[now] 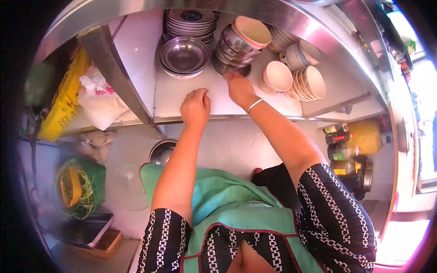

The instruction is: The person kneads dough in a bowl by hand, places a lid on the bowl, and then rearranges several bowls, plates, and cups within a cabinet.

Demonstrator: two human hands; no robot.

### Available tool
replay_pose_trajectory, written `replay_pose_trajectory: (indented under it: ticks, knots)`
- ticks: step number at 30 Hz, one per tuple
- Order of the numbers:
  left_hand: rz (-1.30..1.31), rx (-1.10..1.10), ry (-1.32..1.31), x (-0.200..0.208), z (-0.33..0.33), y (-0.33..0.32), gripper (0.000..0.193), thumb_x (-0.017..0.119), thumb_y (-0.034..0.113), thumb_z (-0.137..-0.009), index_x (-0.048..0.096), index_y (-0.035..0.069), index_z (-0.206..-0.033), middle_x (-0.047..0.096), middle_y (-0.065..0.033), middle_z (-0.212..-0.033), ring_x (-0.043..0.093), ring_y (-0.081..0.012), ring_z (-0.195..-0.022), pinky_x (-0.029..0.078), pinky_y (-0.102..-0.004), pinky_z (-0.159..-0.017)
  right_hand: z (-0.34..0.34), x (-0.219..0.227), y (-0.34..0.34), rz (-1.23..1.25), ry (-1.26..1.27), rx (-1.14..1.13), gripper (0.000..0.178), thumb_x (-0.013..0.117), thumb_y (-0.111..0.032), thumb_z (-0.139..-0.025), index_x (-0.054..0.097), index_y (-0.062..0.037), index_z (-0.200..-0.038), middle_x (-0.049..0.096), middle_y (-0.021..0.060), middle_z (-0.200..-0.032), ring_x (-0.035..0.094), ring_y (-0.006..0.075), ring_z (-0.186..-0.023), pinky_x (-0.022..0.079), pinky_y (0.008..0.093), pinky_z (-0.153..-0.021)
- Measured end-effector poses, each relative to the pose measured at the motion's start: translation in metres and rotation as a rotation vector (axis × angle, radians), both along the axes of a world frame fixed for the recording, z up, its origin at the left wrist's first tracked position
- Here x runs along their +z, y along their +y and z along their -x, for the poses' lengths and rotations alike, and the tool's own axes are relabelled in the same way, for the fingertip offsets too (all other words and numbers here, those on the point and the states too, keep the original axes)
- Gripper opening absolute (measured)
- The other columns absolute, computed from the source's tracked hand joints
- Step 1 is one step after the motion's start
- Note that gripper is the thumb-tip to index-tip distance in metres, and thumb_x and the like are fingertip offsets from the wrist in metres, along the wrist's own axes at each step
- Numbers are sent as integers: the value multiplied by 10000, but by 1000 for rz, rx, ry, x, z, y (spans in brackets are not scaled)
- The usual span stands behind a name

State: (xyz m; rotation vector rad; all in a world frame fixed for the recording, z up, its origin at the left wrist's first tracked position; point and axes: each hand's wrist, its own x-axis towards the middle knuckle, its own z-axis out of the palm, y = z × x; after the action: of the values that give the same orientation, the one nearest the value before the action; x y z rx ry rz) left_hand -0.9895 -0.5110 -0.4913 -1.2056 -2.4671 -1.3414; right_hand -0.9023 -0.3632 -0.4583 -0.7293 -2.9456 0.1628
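My right hand point(240, 88) reaches onto the white shelf, its fingers closed at the near rim of a metal dish point(243, 71). On that dish stands a stack of metal bowls point(230, 50), with a cream bowl point(251, 31) tilted on top. My left hand point(196, 107) is curled over the shelf's front part, and nothing shows in it. Just beyond it, a shiny metal bowl point(185, 54) rests on a patterned white bowl point(180, 75). A pile of plates point(191, 20) stands behind them. My right fingertips are partly hidden.
Cream bowls point(278, 76) and a leaning bowl stack point(309, 83) sit to the right. A metal post point(116, 73) divides the shelf; left of it lie a white plastic bag point(101, 98) and a yellow bag point(70, 98). Bottles point(339, 138) stand lower right; a green basket point(93, 182) lower left.
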Motion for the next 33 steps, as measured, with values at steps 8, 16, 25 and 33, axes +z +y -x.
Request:
replay_pose_trajectory:
  ticks: [8,16,25,33]
  knots:
    - [-22,-206,-297,-27,30,8,170,553,105,-814,609,70,-971,663,-93,-908,642,-261,-856,501,-347,-737,-15,-2,-31,47,-34,84,256,531,-29,-770,539,8,-1024,587,189,-998,593,332,-959,512,380,-784]
    - [-83,-207,-383,54,72,3,238,528,218,-908,615,63,-1065,673,-76,-946,631,-180,-885,478,-289,-771,-50,56,-11,632,156,95,208,573,-190,-824,660,-88,-983,656,119,-983,621,262,-914,497,382,-771]
    - [384,-419,98,162,102,78,450,537,354,-878,557,46,-1206,630,-122,-1147,575,-251,-1079,418,-344,-926,-17,87,15,583,486,-379,563,459,-539,-869,634,-32,-1043,647,208,-984,601,382,-947,458,434,-831]
    - [463,-250,282,163,97,64,411,531,281,-837,563,44,-1171,601,-150,-1172,550,-319,-1098,425,-391,-922,-4,68,10,618,646,-316,354,589,-303,-843,598,-11,-1042,647,120,-805,614,213,-700,478,322,-670]
